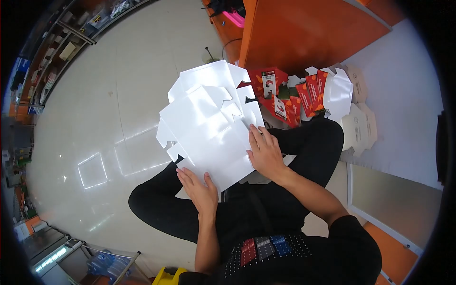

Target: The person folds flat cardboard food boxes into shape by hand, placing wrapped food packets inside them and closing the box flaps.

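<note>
"Cream tiles [109,71] run right across the floor, don't they?"

"They do, up to that big orange panel [308,38]. And the person in black trousers [161,204] is sitting with knees spread wide."

"Where's the white card [204,118]?"

"Across the lap, several sheets overlapping, reaching out past the knees. Beyond the right knee, beside the panel, there's a heap of red printed pieces [311,90], some pale ones among them."

"How far along would you say it is?"

"Early, I'd judge. The notches and flaps are already cut, but the sheets in the lap lie mostly flat; I see none closed up into a box. They aren't squared into one neat stack either."

"And the hands?"

"Apart from each other, both open. The left hand [202,194] rests on the near left edge, fingers loosely spread; the right hand [267,156] lies over the right edge. Whether anything's pinched underneath, I can't tell."
</note>
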Tool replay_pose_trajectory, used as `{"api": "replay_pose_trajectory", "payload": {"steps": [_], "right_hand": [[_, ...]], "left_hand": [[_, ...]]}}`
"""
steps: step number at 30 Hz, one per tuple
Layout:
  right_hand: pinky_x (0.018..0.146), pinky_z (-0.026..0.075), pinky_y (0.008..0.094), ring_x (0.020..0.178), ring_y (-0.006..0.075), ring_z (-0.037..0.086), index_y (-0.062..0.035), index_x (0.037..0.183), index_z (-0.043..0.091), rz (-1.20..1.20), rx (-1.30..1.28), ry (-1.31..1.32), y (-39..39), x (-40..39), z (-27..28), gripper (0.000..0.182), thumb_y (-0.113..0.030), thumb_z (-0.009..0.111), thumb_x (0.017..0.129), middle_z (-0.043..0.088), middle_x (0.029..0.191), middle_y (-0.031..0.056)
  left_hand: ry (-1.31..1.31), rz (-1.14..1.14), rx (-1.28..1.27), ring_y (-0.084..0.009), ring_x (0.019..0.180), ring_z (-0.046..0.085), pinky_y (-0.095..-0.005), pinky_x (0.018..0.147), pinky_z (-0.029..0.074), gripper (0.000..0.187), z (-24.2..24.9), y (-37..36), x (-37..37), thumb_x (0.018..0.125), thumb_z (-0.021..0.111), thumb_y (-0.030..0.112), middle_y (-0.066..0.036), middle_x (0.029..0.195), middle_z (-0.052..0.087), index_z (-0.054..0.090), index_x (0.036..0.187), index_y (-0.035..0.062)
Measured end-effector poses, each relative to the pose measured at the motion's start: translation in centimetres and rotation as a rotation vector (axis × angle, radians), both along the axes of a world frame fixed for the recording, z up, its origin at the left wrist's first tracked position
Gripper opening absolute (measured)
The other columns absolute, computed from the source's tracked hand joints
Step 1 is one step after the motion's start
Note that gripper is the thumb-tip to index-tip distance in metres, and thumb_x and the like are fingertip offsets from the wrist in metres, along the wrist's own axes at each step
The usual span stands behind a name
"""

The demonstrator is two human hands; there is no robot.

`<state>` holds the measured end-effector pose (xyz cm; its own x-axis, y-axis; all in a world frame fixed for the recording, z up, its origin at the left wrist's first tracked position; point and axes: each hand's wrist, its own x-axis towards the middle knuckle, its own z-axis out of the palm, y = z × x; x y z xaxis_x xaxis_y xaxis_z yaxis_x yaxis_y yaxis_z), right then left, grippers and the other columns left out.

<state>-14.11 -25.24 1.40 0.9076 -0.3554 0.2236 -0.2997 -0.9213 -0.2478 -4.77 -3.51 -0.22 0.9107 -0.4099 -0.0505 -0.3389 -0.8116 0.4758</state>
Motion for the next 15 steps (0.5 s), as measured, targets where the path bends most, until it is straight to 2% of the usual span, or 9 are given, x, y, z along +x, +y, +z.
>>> {"api": "replay_pose_trajectory", "payload": {"steps": [4, 5, 11, 14, 15], "right_hand": [[0.088, 0.051, 0.0398, 0.11, 0.0326, 0.06, 0.0069, 0.128, 0.058, 0.164, 0.071, -0.101, 0.8, -0.3, -0.6, 0.046, -0.007, 0.064, 0.085, 0.061, 0.124, 0.0171], [0.088, 0.053, 0.0402, 0.106, 0.0337, 0.062, 0.0073, 0.13, 0.056, 0.17, 0.179, -0.134, 1.2, -0.3, -1.3, 0.046, -0.003, 0.06, 0.086, 0.061, 0.119, 0.0178], [0.096, 0.051, 0.0446, 0.112, 0.0372, 0.06, 0.0079, 0.137, 0.05, 0.115, 0.455, -0.08, 1.6, 0.1, -1.3, 0.052, -0.001, 0.058, 0.086, 0.06, 0.124, 0.0215], [0.101, 0.047, 0.0456, 0.125, 0.0374, 0.053, 0.0085, 0.142, 0.045, 0.196, 0.237, 0.0, 1.2, -0.1, -4.3, 0.059, -0.009, 0.062, 0.089, 0.053, 0.138, 0.0239], [0.102, 0.045, 0.0458, 0.129, 0.0372, 0.049, 0.0089, 0.143, 0.043, 0.201, 0.273, 0.043, 1.3, -0.1, -3.9, 0.062, -0.014, 0.063, 0.089, 0.048, 0.143, 0.0243]], "left_hand": [[0.031, 0.016, 0.004, -0.0551, 0.147, 0.019, -0.0535, 0.121, 0.022, 0.069, -0.1, -0.1, -0.2, 0.1, 0.059, 0.017, -0.041, 0.157, 0.018, 0.026, 0.151, -0.0143], [0.024, 0.014, 0.01, -0.0549, 0.147, 0.019, -0.0533, 0.12, 0.022, 0.068, -0.2, -0.1, -0.3, 0.1, 0.058, 0.018, -0.041, 0.157, 0.018, 0.026, 0.151, -0.0139], [-0.025, -0.003, 0.013, -0.0522, 0.148, 0.022, -0.0523, 0.12, 0.024, 0.063, 0.4, 0.0, -0.1, 0.099, 0.058, 0.014, -0.036, 0.156, 0.029, 0.032, 0.15, -0.0118], [0.023, -0.052, -0.1, -0.0533, 0.147, 0.022, -0.0531, 0.12, 0.024, 0.063, 0.4, 0.1, 0.1, 0.097, 0.058, 0.01, -0.035, 0.155, 0.032, 0.033, 0.149, -0.0123], [0.047, -0.074, -0.145, -0.0541, 0.147, 0.022, -0.0537, 0.12, 0.024, 0.063, 0.4, 0.2, 0.2, 0.097, 0.058, 0.009, -0.035, 0.155, 0.032, 0.032, 0.149, -0.0126]]}}
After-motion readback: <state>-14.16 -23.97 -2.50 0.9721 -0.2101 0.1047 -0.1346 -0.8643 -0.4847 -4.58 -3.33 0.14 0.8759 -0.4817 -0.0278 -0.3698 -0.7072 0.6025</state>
